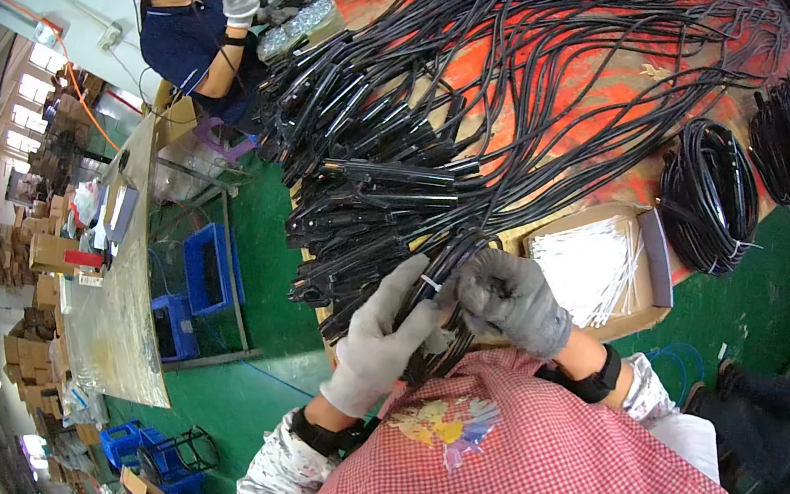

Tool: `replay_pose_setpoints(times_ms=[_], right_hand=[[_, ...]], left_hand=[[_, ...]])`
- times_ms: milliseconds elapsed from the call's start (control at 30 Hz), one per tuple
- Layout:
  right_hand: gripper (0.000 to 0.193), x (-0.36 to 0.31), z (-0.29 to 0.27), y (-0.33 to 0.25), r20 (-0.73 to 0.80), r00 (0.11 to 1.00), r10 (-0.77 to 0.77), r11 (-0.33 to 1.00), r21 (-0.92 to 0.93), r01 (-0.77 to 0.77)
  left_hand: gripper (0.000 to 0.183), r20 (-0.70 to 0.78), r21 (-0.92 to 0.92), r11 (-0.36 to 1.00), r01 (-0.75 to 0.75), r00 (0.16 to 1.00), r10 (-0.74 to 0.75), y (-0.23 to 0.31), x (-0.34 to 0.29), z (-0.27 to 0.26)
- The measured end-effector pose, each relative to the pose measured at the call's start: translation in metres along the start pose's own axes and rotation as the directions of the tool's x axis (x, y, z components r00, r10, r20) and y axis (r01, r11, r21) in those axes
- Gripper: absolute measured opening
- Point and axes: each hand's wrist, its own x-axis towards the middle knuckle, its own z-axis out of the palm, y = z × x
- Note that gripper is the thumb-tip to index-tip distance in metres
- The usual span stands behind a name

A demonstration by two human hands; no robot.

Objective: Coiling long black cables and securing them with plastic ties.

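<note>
My left hand [378, 338], in a pale grey glove, is closed round a bundle of black cable [433, 265] at the table's near edge. A white cable tie [430, 282] shows across that bundle, between my two hands. Close against the bundle's right side is my right hand [514, 302], in a darker, soiled grey glove, its fingers curled into a fist. Whatever sits inside that fist is hidden by the fingers. Beyond my hands lies a thick pile of black cables [374, 183] with glossy black tube-shaped ends.
Right of my hands stands an open cardboard box [658, 256] of white cable ties [589, 269]. Coiled black cables [710, 195] lie farther right. At the far left a person [188, 31] in white gloves stands by a clear bag [297, 26]. Blue crates [208, 266] sit left, below.
</note>
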Motion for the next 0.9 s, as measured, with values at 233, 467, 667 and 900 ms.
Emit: replay_pose_setpoints(times_ms=[233,467,667,900], right_hand=[[0.027,0.014,0.023,0.005,0.187,0.982,0.015,0.874,0.475,-0.103],[0.032,0.006,0.015,0.005,0.424,0.902,0.084,0.853,0.437,-0.285],[0.029,-0.022,-0.01,-0.005,0.66,0.747,0.077,0.987,0.053,-0.149],[0.035,-0.09,-0.014,0.049,0.615,0.67,0.416,0.902,-0.187,-0.388]], left_hand=[[0.03,0.046,0.214,0.977,-0.024,0.999,0.014,-0.007,0.006,0.001],[0.036,-0.376,-0.186,0.979,0.082,0.915,-0.148,-0.005,-0.023,0.04],[0.052,-0.498,-0.075,0.995,0.068,0.862,-0.097,0.011,-0.08,0.054],[0.046,-0.526,0.471,0.855,-0.217,0.708,0.47,0.008,-0.147,0.097]])
